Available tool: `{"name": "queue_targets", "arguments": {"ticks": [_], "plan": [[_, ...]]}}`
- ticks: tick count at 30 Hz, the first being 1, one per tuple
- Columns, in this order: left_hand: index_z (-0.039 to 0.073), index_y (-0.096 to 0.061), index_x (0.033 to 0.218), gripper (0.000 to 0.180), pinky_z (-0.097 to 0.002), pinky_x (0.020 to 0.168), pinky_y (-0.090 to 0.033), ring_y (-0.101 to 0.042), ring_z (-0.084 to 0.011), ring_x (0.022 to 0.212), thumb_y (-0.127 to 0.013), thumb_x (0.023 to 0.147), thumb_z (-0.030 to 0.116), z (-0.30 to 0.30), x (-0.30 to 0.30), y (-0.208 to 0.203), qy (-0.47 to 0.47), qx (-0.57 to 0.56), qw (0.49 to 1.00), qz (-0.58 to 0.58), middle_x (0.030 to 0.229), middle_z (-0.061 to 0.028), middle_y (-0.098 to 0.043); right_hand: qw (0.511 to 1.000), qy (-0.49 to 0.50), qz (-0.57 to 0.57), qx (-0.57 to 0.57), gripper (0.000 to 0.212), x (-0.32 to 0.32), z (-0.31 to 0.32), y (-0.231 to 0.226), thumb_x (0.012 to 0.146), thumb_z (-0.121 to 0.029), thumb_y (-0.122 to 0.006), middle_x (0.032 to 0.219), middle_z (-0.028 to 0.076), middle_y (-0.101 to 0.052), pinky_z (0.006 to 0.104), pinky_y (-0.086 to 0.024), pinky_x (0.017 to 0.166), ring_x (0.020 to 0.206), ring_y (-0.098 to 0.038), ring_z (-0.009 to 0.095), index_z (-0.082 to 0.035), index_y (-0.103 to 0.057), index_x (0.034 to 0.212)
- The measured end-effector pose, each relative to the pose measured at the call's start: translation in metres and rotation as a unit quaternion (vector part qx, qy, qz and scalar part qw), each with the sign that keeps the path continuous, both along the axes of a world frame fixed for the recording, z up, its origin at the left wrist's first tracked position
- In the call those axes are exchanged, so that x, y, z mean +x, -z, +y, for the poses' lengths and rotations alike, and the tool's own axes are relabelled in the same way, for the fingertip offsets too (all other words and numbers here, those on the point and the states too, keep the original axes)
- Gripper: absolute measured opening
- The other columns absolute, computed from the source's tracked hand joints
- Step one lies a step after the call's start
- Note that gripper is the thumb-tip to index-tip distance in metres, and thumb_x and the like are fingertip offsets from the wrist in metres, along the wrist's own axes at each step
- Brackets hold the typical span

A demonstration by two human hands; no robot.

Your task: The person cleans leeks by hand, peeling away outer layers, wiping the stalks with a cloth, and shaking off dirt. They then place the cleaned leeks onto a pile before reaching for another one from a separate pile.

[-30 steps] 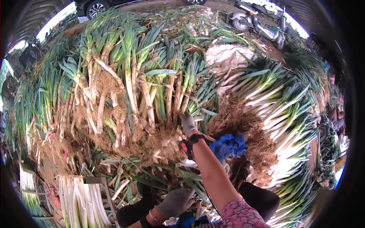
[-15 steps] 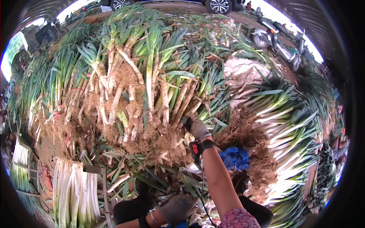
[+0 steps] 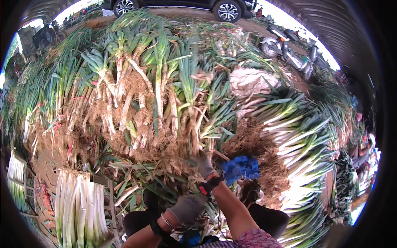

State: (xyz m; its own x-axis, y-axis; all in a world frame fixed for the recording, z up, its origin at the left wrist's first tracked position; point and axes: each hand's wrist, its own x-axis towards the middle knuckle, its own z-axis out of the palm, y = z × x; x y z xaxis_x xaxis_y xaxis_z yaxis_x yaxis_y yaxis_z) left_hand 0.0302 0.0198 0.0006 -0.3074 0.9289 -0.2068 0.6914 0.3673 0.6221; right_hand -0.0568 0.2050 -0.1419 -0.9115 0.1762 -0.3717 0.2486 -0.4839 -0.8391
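Note:
My right hand [image 3: 203, 165], in a grey glove, is closed round the root end of a long green onion [image 3: 193, 128]. That stalk stands nearly upright, its leaves pointing away from me and slightly blurred. My left hand [image 3: 188, 210], gloved too, is low and nearer my body, beside the right wrist; its fingertips are hidden, and I cannot tell whether it grips anything. Beyond the hands lies a heap of untrimmed green onions [image 3: 124, 103] with brown, hairy roots. A dark device [image 3: 205, 188] with a red patch is strapped at my right wrist.
Peeled white stalks [image 3: 78, 206] lie against a metal frame [image 3: 111, 206] at the lower left. On the right is a row of cleaner green onions [image 3: 293, 140], near a blue plastic bag [image 3: 240, 168]. A pale sack [image 3: 252, 84], a scooter [image 3: 289, 56] and a car [image 3: 178, 5] are farther off.
My right hand has drawn back toward me, pulling a green onion from the heap to a more upright position. The left hand has risen toward the right wrist. The view has shifted slightly.

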Motion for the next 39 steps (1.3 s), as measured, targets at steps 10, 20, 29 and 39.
{"name": "queue_targets", "arguments": {"ticks": [10, 20, 29, 39], "plan": [[0.009, -0.060, 0.107, 0.030, -0.0466, 0.075, -0.050, -0.063, -0.0389, 0.087, -0.057, 0.085, 0.029, -0.033, -0.045, -0.003, -0.201, 0.061, 0.977, 0.045, 0.093, -0.0199, -0.065, 0.969, -0.052, 0.126, 0.207, 0.036, 0.108, -0.051, -0.128, 0.085, -0.003, -0.064, 0.101, 0.009, -0.065, 0.0290, -0.052, 0.074, 0.087, -0.062, 0.015, 0.000, -0.056, 0.120], [-0.002, -0.058, 0.109, 0.022, -0.0390, 0.077, -0.049, -0.060, -0.0239, 0.082, -0.051, 0.093, 0.012, -0.014, -0.060, 0.001, -0.352, 0.470, 0.557, -0.587, 0.092, -0.0084, -0.063, 0.904, -0.126, 0.130, 0.388, 0.060, 0.188, -0.088, -0.117, 0.085, -0.013, -0.069, 0.115, 0.007, -0.059, 0.0333, -0.046, 0.088, 0.101, -0.055, 0.015, -0.004, -0.042, 0.138], [0.001, -0.056, 0.113, 0.020, -0.0340, 0.070, -0.055, -0.065, -0.0237, 0.080, -0.053, 0.094, 0.009, -0.058, -0.086, -0.002, -0.409, 0.587, 0.559, -0.418, 0.091, -0.0105, -0.064, 0.850, -0.136, 0.165, 0.481, 0.045, 0.220, 0.011, 0.022, 0.094, -0.011, -0.055, 0.128, 0.011, -0.055, 0.0325, -0.042, 0.097, 0.109, -0.054, 0.017, -0.002, -0.045, 0.136], [-0.001, -0.057, 0.108, 0.025, -0.0417, 0.078, -0.051, -0.061, -0.0272, 0.086, -0.053, 0.094, 0.018, -0.071, -0.080, 0.040, -0.354, 0.483, 0.488, -0.635, 0.096, -0.0111, -0.063, 0.778, -0.177, 0.086, 0.596, 0.042, 0.184, -0.087, -0.103, 0.090, -0.042, -0.059, 0.084, 0.015, -0.063, 0.0414, -0.047, 0.069, 0.081, -0.063, 0.025, -0.006, -0.057, 0.110]]}}
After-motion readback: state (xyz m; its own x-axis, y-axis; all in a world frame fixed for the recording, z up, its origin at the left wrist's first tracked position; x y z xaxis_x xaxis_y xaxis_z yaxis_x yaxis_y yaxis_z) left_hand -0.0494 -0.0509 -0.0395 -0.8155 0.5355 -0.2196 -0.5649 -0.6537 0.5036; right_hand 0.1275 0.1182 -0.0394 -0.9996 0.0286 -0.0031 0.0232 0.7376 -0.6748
